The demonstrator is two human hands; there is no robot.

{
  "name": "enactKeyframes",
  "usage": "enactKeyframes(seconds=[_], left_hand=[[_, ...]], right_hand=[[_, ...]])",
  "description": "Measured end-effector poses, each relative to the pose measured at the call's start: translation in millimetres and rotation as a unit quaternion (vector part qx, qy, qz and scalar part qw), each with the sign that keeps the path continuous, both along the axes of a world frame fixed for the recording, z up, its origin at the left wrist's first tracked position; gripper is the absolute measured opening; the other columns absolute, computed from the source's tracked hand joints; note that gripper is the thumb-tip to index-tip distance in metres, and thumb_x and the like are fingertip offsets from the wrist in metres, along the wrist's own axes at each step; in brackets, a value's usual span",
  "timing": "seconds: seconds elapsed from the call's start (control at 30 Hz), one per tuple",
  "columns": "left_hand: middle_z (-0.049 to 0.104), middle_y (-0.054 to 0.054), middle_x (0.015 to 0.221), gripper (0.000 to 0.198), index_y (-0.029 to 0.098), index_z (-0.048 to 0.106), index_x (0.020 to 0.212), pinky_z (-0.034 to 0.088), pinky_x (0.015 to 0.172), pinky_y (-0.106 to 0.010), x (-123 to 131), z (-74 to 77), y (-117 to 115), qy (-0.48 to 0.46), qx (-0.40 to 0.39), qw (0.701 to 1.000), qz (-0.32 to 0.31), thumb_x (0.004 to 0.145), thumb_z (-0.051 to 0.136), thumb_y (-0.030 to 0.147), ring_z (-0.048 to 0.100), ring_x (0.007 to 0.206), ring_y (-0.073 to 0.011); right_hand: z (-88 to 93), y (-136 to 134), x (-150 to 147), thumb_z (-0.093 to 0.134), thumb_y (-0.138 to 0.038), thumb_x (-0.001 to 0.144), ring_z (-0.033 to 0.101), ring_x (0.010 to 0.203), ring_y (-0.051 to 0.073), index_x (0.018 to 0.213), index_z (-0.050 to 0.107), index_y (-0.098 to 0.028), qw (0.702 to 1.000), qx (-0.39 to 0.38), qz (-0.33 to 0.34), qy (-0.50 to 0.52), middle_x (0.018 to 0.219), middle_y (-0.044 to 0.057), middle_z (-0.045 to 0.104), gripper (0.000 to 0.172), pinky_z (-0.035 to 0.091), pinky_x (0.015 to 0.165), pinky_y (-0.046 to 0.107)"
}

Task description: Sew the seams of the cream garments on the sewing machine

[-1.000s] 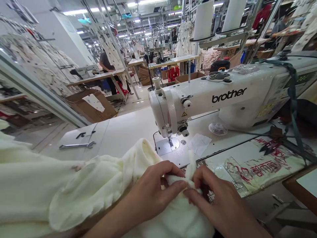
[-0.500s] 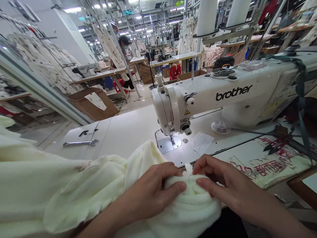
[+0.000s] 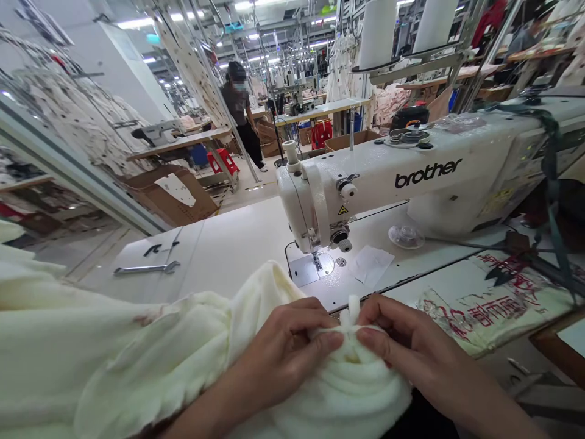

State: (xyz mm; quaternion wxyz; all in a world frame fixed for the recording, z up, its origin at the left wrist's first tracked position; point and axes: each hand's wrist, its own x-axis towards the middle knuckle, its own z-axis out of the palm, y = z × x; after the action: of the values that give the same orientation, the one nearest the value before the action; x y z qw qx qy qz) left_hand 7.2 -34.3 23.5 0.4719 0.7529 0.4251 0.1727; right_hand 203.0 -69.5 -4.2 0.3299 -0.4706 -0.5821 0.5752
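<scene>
Soft cream fabric (image 3: 361, 390) is bunched in front of me at the table's near edge, and more of it spreads off to the left. My left hand (image 3: 297, 341) pinches a fold of it between thumb and fingers. Just to the right, my right hand (image 3: 402, 338) grips the same edge, its thumb close to the left one. A narrow strip of the fabric (image 3: 353, 308) sticks up between the two hands. Beyond them stands a white Brother sewing machine (image 3: 379, 174), its presser foot (image 3: 317, 261) over the lit needle plate.
On the white tabletop (image 3: 228, 238) lie a wrench (image 3: 147, 268) and a black hex key (image 3: 155, 248) at left. A paper scrap (image 3: 372, 265), a small clear dish (image 3: 406, 236) and black thread snips (image 3: 505, 268) lie at right. A person (image 3: 242, 110) stands in the far aisle.
My fingers have drawn closer together on the fabric edge, and the small strip between them stands taller. In the background, the person has come into fuller view in the aisle.
</scene>
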Motion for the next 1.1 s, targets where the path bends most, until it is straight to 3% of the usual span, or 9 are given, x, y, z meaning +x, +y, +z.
enactKeyframes(seconds=[0.1,0.17,0.23,0.3,0.47,0.6,0.73,0.9,1.1], left_hand=[[0.056,-0.002,0.081,0.018,0.017,0.067,0.082,0.04,0.067,-0.023,-2,-1.6,5,0.028,0.023,0.999,-0.037,0.086,0.053,0.028,0.053,0.074,-0.012],[0.056,-0.002,0.084,0.016,0.018,0.067,0.086,0.042,0.072,-0.024,-3,-4.3,7,0.034,0.038,0.997,-0.056,0.086,0.053,0.026,0.054,0.077,-0.0121],[0.057,-0.002,0.087,0.014,0.02,0.066,0.087,0.044,0.075,-0.024,-3,-7.5,9,0.03,0.043,0.995,-0.09,0.087,0.053,0.026,0.055,0.079,-0.0119],[0.058,-0.003,0.093,0.012,0.021,0.065,0.091,0.045,0.078,-0.024,-4,-8.9,9,0.021,0.063,0.994,-0.091,0.086,0.054,0.025,0.056,0.084,-0.0123],[0.06,-0.002,0.08,0.015,0.019,0.057,0.08,0.045,0.066,-0.024,6,2.8,-5,0.034,0.152,0.982,0.106,0.083,0.055,0.033,0.055,0.074,-0.0135],[0.063,0.0,0.073,0.024,0.019,0.061,0.082,0.044,0.066,-0.026,23,9.3,-21,0.081,0.021,0.995,0.051,0.077,0.061,0.042,0.055,0.068,-0.0143],[0.064,-0.001,0.078,0.023,0.022,0.063,0.09,0.042,0.069,-0.028,26,3.2,-24,0.11,-0.026,0.991,0.068,0.083,0.049,0.039,0.053,0.071,-0.0161],[0.066,-0.001,0.096,0.023,0.024,0.065,0.091,0.041,0.077,-0.032,22,0.8,-15,0.138,-0.058,0.984,0.093,0.075,0.057,0.04,0.055,0.088,-0.021],[0.065,0.0,0.078,0.01,0.022,0.065,0.08,0.044,0.072,-0.026,22,-4.2,-10,0.045,0.051,0.997,0.037,0.08,0.06,0.03,0.057,0.072,-0.014]], right_hand=[[3.9,-2,9,0.041,-0.035,0.094,0.054,0.071,0.012,0.081,0.054,-0.023,0.992,0.099,0.01,-0.079,0.073,-0.003,0.056,0.022,0.042,0.062,0.021],[6.6,-2,14,0.047,-0.029,0.092,0.054,0.1,0.016,0.097,0.057,-0.028,0.953,0.252,0.009,-0.167,0.102,0.0,0.061,0.011,0.043,0.082,0.026],[8.0,-1,15,0.055,-0.02,0.086,0.047,0.115,0.02,0.11,0.054,-0.029,0.911,0.343,0.031,-0.228,0.118,0.0,0.057,0.025,0.039,0.094,0.032],[8.2,2,13,0.054,-0.013,0.084,0.055,0.102,0.018,0.102,0.056,-0.025,0.914,0.314,0.066,-0.25,0.104,0.0,0.063,0.022,0.044,0.085,0.03],[9.2,3,8,0.049,-0.017,0.082,0.057,0.064,0.012,0.078,0.054,-0.022,0.956,0.165,0.01,-0.242,0.074,-0.004,0.062,0.008,0.041,0.055,0.023],[10.8,-4,15,0.048,-0.021,0.083,0.058,0.069,0.011,0.082,0.056,-0.024,0.965,0.143,-0.014,-0.222,0.08,-0.005,0.063,0.009,0.041,0.058,0.023],[10.9,-9,22,0.05,-0.024,0.082,0.06,0.081,0.013,0.09,0.06,-0.027,0.97,0.131,-0.019,-0.204,0.087,-0.005,0.065,0.013,0.044,0.071,0.025],[7.6,-12,23,0.052,-0.023,0.08,0.061,0.078,0.014,0.087,0.061,-0.027,0.97,0.138,-0.028,-0.196,0.084,-0.004,0.065,0.012,0.046,0.066,0.024],[1.8,-14,18,0.051,-0.024,0.079,0.063,0.079,0.017,0.082,0.063,-0.025,0.972,0.158,-0.061,-0.162,0.083,-0.002,0.068,0.012,0.048,0.065,0.025]])
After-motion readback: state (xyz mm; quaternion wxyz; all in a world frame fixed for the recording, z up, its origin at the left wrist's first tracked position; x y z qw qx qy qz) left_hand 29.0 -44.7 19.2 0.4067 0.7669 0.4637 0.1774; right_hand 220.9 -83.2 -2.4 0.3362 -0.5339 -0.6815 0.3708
